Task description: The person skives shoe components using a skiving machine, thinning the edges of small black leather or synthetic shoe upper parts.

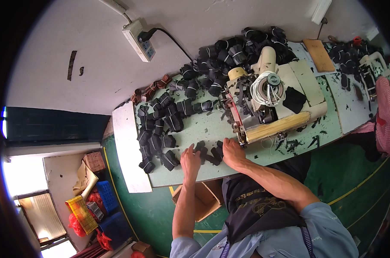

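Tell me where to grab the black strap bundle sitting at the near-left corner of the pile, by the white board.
Take that strap bundle across its banded middle, coming from the table's near edge. The band cinches it narrow there, and that side looks open; other bundles crowd the far side. Both the left hand and right hand are busy with black pieces.

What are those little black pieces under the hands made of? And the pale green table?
The small black pieces under the left hand and right hand look like soft matte fabric, since they bend. The pale green tabletop seems hard, painted, with scuffed, chipped patches; wood or metal, unclear.
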The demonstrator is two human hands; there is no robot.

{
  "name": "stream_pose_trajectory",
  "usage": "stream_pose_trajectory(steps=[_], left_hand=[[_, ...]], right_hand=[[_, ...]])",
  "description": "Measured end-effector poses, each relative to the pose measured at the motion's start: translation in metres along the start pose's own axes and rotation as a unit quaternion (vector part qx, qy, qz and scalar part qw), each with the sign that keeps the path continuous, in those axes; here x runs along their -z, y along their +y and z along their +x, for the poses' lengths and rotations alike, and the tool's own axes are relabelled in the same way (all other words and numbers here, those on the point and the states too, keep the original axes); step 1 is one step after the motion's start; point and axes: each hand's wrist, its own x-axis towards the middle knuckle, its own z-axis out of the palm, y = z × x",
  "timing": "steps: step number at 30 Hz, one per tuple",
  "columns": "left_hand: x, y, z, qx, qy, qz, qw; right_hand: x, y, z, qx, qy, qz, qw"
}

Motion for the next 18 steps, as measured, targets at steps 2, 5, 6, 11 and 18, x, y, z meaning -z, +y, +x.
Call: stream_pose_trajectory(steps=[2,5,6,11,18], left_hand=[[-0.003,0.0,0.0,-0.043,0.019,0.058,0.997],[-0.005,0.007,0.005,-0.057,0.031,0.052,0.997],[-0.006,0.004,0.006,-0.05,0.035,0.037,0.997],[0.0,-0.018,0.007,0.008,0.01,-0.015,1.0],[-0.003,-0.003,-0.02,0.081,-0.058,-0.059,0.993]], right_hand=[[0.001,-0.003,0.002,-0.007,-0.018,0.005,1.0],[-0.001,0.002,0.007,-0.019,-0.035,0.019,0.999],[-0.001,0.0,0.007,-0.018,-0.036,0.019,0.999],[0.001,-0.003,0.005,-0.021,-0.075,0.063,0.995],[0.003,0.002,0.006,-0.02,-0.074,0.061,0.995]])
